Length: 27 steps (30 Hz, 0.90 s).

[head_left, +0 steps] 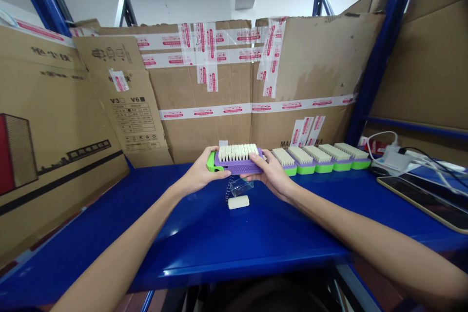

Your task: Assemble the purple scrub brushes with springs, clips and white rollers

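A purple and green scrubbing brush point(239, 163) is held level above the blue shelf, its pale bristles facing up. My left hand point(200, 170) grips the green end, thumb along the front edge. At the other end my right hand point(271, 171) is closed round the purple body, with its thumb beside the bristles. Below the brush lie a small clear plastic piece point(241, 186) and an off-white oblong block point(238, 202). A thin dark, beaded-looking strand runs next to them; I cannot tell what it is.
Several similar brushes point(315, 160) stand in a row to the right, bristles up, on the blue shelf point(234, 239). Farther right are a phone point(426, 201) and a white charger point(394, 157) with cables. Taped cardboard point(204, 129) walls the back and left.
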{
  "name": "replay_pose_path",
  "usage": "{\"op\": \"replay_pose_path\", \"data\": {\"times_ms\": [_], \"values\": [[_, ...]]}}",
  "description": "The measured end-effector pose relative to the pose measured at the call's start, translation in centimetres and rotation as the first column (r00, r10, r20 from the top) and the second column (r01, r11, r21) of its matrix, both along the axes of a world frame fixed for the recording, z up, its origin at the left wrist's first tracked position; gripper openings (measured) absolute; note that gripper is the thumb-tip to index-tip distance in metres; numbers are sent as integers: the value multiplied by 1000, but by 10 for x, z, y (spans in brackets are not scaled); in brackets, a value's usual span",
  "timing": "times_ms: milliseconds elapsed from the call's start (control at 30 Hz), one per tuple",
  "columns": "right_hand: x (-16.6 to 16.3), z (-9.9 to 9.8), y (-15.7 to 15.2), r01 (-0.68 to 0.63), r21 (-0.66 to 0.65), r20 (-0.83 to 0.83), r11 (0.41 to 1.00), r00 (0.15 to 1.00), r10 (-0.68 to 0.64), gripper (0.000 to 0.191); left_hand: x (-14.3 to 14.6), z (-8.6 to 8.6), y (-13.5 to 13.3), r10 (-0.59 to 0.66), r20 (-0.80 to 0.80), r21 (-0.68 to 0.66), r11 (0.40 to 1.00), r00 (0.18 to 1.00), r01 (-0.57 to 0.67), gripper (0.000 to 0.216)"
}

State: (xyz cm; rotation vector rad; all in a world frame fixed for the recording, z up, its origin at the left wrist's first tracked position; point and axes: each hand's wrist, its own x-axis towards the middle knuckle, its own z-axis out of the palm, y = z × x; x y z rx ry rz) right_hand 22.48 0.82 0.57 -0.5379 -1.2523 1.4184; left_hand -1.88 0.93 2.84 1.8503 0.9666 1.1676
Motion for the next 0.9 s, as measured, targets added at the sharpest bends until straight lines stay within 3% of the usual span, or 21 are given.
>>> {"op": "replay_pose_path", "data": {"times_ms": [700,900], "values": [[0,3,-2,20,32,-22,999,1000,-19,59,0,9,-5,100,-68,197,977,993,-85,81],[2,3,-1,35,46,6,998,999,-36,57,-1,10,-8,15,-90,128,992,996,-4,79]]}}
